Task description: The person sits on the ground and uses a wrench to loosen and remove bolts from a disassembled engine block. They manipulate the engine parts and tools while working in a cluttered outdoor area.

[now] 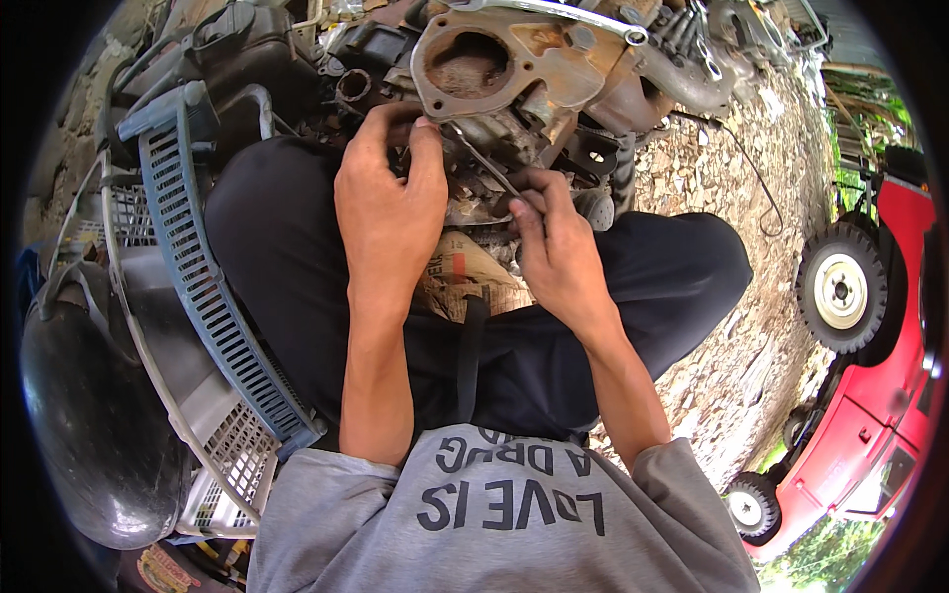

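My right hand [559, 242] is closed round a slim metal rod-like tool [484, 158], which slants up and left to the engine; its far tip is hard to make out. My left hand [395, 198] is at the engine's near side, just under a rusty flange [435, 79] with a large round opening. Its thumb and forefinger come together there in a pinch, and whatever lies between them is hidden. The greasy engine [583, 74] sits in front of my folded legs. A long shiny wrench [573, 12] lies across its top.
At left stand a blue-grey slotted plastic piece [183, 212], a white plastic basket [232, 474] and a black rounded tank-like object [99, 405]. Stony ground [712, 178] spreads to the right, crossed by a thin dark cable [761, 188]. Beyond is a red vehicle [850, 435].
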`<state>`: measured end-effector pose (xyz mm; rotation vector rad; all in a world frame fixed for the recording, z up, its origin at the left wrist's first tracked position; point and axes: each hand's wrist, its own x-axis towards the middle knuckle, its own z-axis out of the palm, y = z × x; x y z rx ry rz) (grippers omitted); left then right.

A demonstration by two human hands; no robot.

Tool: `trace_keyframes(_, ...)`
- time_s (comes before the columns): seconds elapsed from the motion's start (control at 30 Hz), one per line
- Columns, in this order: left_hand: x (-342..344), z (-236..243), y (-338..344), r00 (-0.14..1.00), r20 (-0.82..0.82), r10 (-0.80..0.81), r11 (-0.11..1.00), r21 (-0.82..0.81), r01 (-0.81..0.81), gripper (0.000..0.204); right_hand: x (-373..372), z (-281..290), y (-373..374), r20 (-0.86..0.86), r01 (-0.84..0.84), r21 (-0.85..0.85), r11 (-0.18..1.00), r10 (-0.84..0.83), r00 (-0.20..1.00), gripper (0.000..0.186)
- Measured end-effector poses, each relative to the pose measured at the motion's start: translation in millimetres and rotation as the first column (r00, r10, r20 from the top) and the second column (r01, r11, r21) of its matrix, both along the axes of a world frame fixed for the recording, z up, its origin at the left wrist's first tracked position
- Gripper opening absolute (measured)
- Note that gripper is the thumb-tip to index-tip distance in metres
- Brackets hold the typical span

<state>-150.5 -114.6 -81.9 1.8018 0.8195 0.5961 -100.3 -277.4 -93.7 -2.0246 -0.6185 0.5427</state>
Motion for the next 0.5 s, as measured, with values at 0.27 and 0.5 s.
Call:
trace_keyframes(0.27, -0.8, -0.8, -3.0, 0.997, -0.070, -0.045, 0.996, 0.073, 0.050, 0.039, -2.3, -20.7, 6.5, 0.115, 0.033, 0.064, 0.997, -0.040, 0.993, 0.027)
trace_keyframes(0.5, 1.8, 0.6, -6.0, 1.000, 0.014, -0.014, 0.995, -0.096, 0.016, 0.037, -4.4, -26.3, 9.1, 0.286, -0.042, 0.013, 0.999, 0.037, 0.958, 0.023)
